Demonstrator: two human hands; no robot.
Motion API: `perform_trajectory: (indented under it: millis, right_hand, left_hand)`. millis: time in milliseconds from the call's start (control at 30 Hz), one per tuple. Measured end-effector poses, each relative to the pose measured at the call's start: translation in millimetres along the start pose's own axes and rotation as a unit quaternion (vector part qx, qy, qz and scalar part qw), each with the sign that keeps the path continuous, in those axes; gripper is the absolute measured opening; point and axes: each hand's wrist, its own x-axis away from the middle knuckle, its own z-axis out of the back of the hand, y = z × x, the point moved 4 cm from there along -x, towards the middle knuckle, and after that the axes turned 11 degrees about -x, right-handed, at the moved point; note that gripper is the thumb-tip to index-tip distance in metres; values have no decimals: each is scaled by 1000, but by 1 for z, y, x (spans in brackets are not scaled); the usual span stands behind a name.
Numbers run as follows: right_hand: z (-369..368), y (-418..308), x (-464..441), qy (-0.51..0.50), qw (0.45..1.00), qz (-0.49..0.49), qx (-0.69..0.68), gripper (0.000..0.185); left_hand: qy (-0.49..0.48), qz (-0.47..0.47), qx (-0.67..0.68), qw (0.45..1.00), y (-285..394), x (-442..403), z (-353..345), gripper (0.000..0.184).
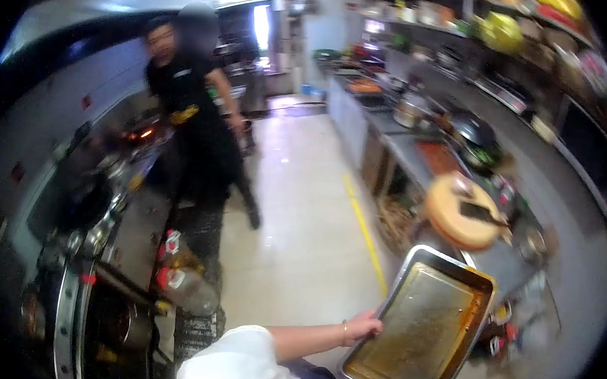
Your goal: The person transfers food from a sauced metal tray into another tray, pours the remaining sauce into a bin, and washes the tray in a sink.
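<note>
My left hand [364,328] is closed on the left rim of a rectangular metal tray [421,321], with the fingers mostly hidden at the edge. The tray is tilted, and brown oily residue coats its inside, thickest along the right and lower sides. My white sleeve and a bracelet show on that arm. My right hand does not appear. Just beyond the tray, on the right counter, a round wooden chopping board [462,222] carries a dark cleaver [481,214].
A co-worker in black [200,112] stands at the stove line [123,198] on the left, where flame glows. Bottles with red caps [187,290] stand on the floor mat. A pot [411,109] and a wok [473,131] sit along the right counter. Shelves hang above.
</note>
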Motion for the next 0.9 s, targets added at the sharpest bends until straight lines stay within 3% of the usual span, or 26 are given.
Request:
perform_trajectory:
  millis: [67, 100, 267, 333, 367, 400, 433, 500, 567, 600, 633, 667, 733, 767, 800, 833, 900]
  right_hand:
    - [-29, -70, -3, -41, 998, 44, 14, 44]
    - [-44, -93, -6, -53, 997, 62, 16, 44]
    - [-86, -158, -21, -90, 989, 118, 22, 43]
    - [-104, -162, -51, -83, 972, 222, 5, 42]
    - [-122, -165, -83, -53, 938, 343, -4, 42]
    - [-87, -274, -16, -146, 983, 111, -13, 32]
    - [-130, -272, -76, -78, 972, 221, 28, 24]
    - [-114, -412, -30, -91, 950, 292, -65, 26]
    - [-153, -501, -22, -122, 883, 378, -251, 23]
    - [-161, -551, 3, -124, 875, 419, -207, 24]
    - [-159, -602, 44, -194, 854, 407, -261, 27]
    - [-191, -630, 56, -302, 790, 424, -325, 29]
    - [-185, -696, 119, -327, 754, 544, -169, 39]
    - [-211, -718, 128, -350, 653, 669, -59, 43]
    - [-209, -734, 138, -410, 622, 667, -26, 42]
    - [-217, -754, 141, -411, 554, 724, 2, 38]
    - [-211, -797, 132, -320, 554, 766, -54, 31]
  left_hand:
    - [69, -7, 26, 997, 28, 26, 69, 36]
    - [123, -39, 54, 990, 4, 22, 117, 41]
    - [316, -65, 58, 945, 21, 101, 240, 51]
    - [431, -19, 104, 896, 17, 133, 270, 49]
    - [481, 10, 117, 869, 14, 145, 279, 48]
    - [479, -7, 146, 866, 6, 151, 291, 46]
    - [476, -26, 172, 862, -5, 155, 307, 45]
    - [454, -72, 202, 865, -3, 158, 326, 40]
    - [446, -117, 228, 858, 7, 159, 330, 36]
    - [460, -122, 246, 844, 3, 156, 339, 35]
    - [453, -120, 252, 847, 11, 151, 342, 36]
    - [446, -122, 257, 848, 21, 143, 348, 37]
    - [476, -118, 232, 840, 22, 119, 375, 38]
    - [480, -94, 232, 841, 35, 106, 380, 37]
    - [489, -73, 233, 838, 50, 95, 383, 37]
    - [484, -67, 227, 843, 65, 81, 391, 35]
    - [491, -81, 181, 848, 96, 54, 409, 33]
